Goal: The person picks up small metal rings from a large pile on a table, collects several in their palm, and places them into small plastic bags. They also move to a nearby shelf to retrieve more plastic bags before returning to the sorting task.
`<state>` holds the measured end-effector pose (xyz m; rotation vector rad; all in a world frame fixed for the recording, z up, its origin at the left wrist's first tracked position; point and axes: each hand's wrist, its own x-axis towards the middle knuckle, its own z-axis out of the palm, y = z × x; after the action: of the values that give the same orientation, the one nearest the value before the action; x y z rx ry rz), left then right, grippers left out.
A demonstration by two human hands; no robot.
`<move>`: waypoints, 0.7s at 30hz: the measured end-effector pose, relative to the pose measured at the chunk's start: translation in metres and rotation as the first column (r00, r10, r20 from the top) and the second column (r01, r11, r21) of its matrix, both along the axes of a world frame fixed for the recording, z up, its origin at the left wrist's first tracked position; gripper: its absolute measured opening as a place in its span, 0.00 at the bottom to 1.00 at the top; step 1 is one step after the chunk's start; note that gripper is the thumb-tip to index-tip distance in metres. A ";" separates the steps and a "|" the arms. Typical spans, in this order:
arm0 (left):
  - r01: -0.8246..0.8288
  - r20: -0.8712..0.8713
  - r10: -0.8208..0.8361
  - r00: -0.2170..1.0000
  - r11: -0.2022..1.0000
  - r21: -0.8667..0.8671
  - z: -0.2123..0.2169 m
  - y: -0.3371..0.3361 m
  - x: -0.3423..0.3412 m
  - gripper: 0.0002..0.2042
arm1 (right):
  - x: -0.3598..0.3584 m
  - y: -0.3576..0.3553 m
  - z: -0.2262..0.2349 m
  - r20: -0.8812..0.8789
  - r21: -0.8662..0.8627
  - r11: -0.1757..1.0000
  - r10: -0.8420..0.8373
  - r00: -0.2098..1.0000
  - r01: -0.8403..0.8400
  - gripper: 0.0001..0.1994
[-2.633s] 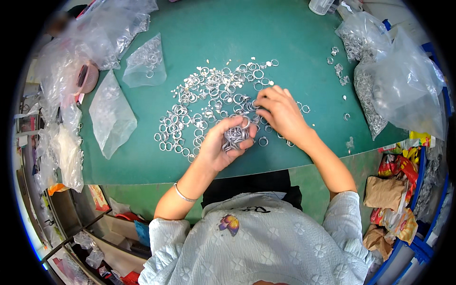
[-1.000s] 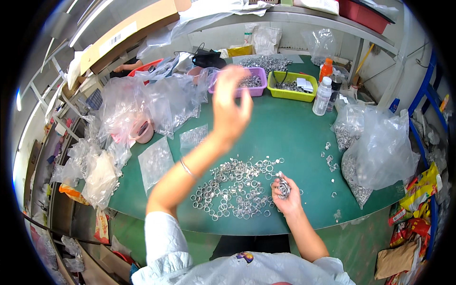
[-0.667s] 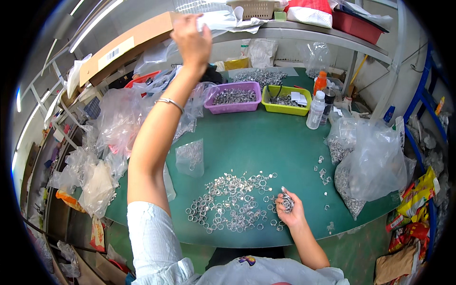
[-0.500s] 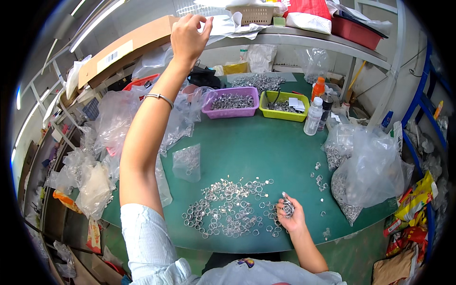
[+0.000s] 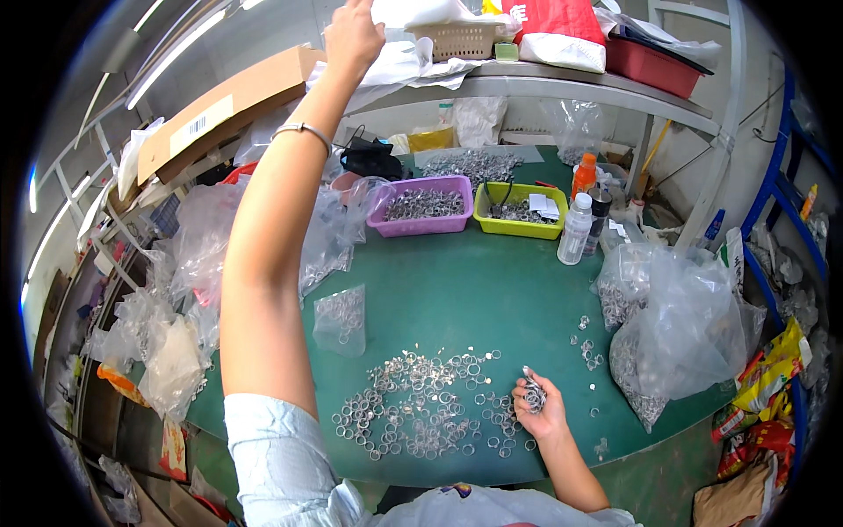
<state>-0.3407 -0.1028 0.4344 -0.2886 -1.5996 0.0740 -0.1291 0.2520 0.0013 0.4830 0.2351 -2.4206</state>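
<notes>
Overhead, in the head view, the left hand (image 5: 353, 35) is raised high toward the grey shelf (image 5: 562, 86), its fingers bunched near crumpled white plastic bags (image 5: 413, 61) lying on the shelf edge; whether they have hold of anything cannot be told from here. A thin metal bangle (image 5: 301, 132) sits on that wrist. The right hand (image 5: 537, 406) rests low on the green table (image 5: 492, 281), fingers curled closed around a small bunch of metal rings (image 5: 532, 397). Just to its left, touching the table, lies the loose spread of metal rings (image 5: 421, 400), scattered flat in a wide patch. A small clear bag of rings (image 5: 341, 318) lies beyond that patch. Farther back stand a purple tray (image 5: 423, 204) and a yellow-green tray (image 5: 520, 209), side by side, both holding rings. Right of the trays stand a clear bottle (image 5: 575, 230) and an orange-capped bottle (image 5: 583, 176). A large clear plastic bag (image 5: 680, 321) with rings inside slumps at the table's right edge. A cardboard box (image 5: 226, 110) rests up at the left.
</notes>
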 end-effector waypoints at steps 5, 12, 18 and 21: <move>0.035 0.099 -0.039 0.994 0.999 0.038 0.011 0.029 -0.021 0.10 | -0.005 0.001 -0.004 -0.023 0.036 0.999 -0.029 0.999 0.030 0.09; -0.086 0.075 0.083 0.994 0.995 0.049 0.013 0.017 -0.031 0.04 | -0.004 0.001 -0.006 -0.035 0.025 0.999 -0.032 0.999 0.033 0.09; 0.075 -0.187 -0.093 0.978 0.992 -0.098 0.002 0.053 -0.013 0.03 | -0.008 0.009 -0.007 -0.033 0.034 0.998 -0.061 0.998 0.062 0.09; 0.073 -0.154 -0.084 0.984 0.994 -0.076 0.003 0.062 -0.008 0.04 | -0.009 0.010 -0.008 -0.040 0.019 0.998 -0.051 0.998 0.051 0.09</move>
<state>-0.3483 -0.0404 0.4371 -0.3908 -1.4291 0.0904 -0.1378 0.2620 -0.0064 0.4562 0.2673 -2.4813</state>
